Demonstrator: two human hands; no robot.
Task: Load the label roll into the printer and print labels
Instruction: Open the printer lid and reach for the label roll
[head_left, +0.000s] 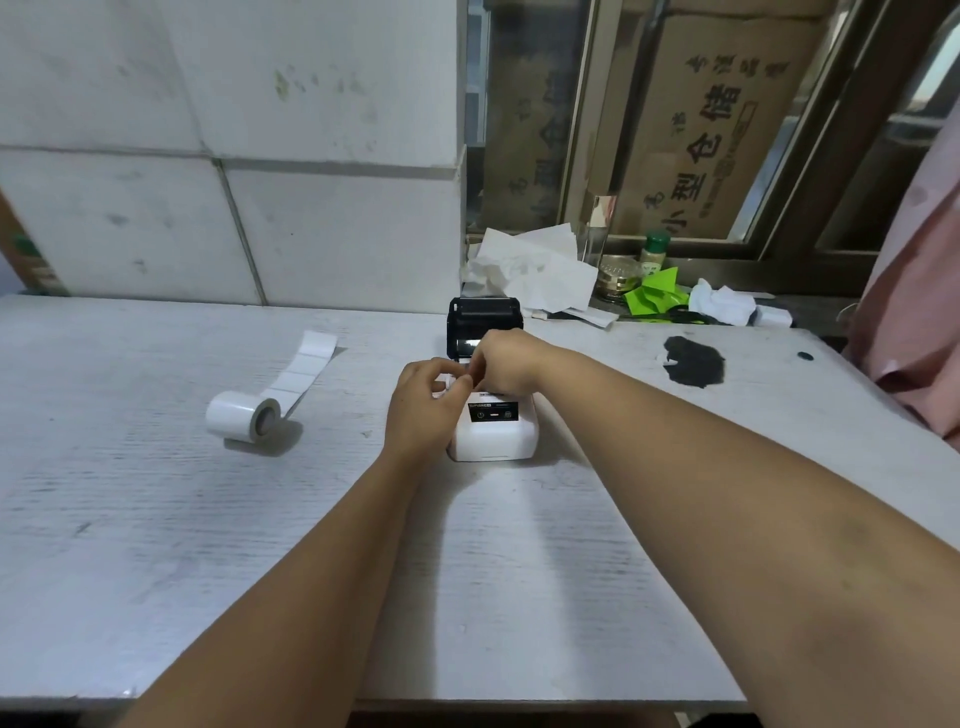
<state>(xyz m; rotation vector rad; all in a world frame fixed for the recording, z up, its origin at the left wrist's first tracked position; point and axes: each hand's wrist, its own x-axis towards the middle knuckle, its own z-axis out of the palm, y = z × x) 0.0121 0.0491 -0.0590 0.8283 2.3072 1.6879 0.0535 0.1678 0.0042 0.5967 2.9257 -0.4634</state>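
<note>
Head view. Shows one printer (493, 436) near the centre of the white table (156, 519): white body, black control panel on top, black lid (485, 312) tilted up at the far end, compartment open. Shows one label roll (236, 421), outside the printer, lying on its side on the table well to the left: white, grey core facing the camera, with a strip of blank labels (306, 358) unwound and trailing away towards the wall.

Counts two hands, both over the printer's open section. Left hand (423, 410): fingers curled, tips meeting just at the printer's left edge. Right hand (506, 366): fingers curled downward over the opening, touching or just beside the left fingertips. Cannot tell whether either hand grips anything; fingertips too small and overlapped.

Elsewhere on the table: one black patch (693, 361) to the right. On the sill behind: a heap of crumpled white paper (535, 265), one green sheet (654, 299), one small green-capped bottle (654, 252). Behind the window: one printed cardboard box (717, 119).
</note>
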